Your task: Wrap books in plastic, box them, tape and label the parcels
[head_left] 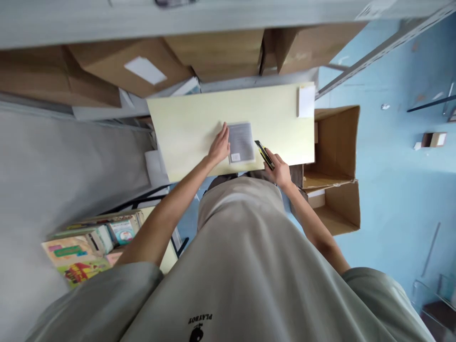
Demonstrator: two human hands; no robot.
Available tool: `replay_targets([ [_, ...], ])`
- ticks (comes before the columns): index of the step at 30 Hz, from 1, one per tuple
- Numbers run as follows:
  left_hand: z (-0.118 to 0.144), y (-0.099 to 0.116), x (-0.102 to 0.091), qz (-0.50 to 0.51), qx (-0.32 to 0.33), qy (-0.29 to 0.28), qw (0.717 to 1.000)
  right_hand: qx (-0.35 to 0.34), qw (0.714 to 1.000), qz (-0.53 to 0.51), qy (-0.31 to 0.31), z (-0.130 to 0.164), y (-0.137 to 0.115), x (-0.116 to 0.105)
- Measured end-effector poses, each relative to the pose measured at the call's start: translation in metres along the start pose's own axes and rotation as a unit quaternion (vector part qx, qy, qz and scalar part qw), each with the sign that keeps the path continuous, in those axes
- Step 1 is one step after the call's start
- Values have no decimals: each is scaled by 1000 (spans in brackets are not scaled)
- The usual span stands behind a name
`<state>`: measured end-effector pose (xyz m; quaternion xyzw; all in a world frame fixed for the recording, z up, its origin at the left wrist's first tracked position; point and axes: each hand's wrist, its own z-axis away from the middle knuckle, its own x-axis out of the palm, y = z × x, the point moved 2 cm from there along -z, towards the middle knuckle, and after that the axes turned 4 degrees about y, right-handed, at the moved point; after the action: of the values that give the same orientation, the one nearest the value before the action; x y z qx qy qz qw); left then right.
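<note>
- Smooth, pale-yellow rectangular bench (188, 123): one.
- Flat grey rectangular book (241, 140): one, near the bench's near edge.
- Hands: two, apart; left hand (220, 145) flattened at the book's left side, right hand (278, 169) clamped on one slim black-and-yellow cutter (264, 154).

black-yellow cutter (264, 155), cream table (188, 128), book (241, 141) seemingly grey

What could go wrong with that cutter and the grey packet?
The yellow-and-black cutter in the right hand is near the grey packet, and the left hand is at the packet's other side, so a slip might cut that hand. A blade straying off the packet could also scratch the pale tabletop.
</note>
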<state>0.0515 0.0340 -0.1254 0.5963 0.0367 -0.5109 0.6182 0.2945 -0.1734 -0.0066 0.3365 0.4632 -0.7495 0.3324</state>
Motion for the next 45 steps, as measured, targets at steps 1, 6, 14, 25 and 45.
replay_targets([
  [1,0,20,-3,-8,15,0,1000,10,999,-22,34,-7,4,-13],
  [6,-23,146,-27,-16,189,48,981,24,964,-124,233,-64,13,-98],
  [14,-106,338,-100,-67,352,170,918,-117,893,-67,429,-217,-9,-285],
  [25,-66,217,-33,-44,96,79,991,-107,936,99,320,-327,-20,-331],
  [45,36,41,51,72,-379,102,917,75,963,-202,-163,-128,11,65],
])
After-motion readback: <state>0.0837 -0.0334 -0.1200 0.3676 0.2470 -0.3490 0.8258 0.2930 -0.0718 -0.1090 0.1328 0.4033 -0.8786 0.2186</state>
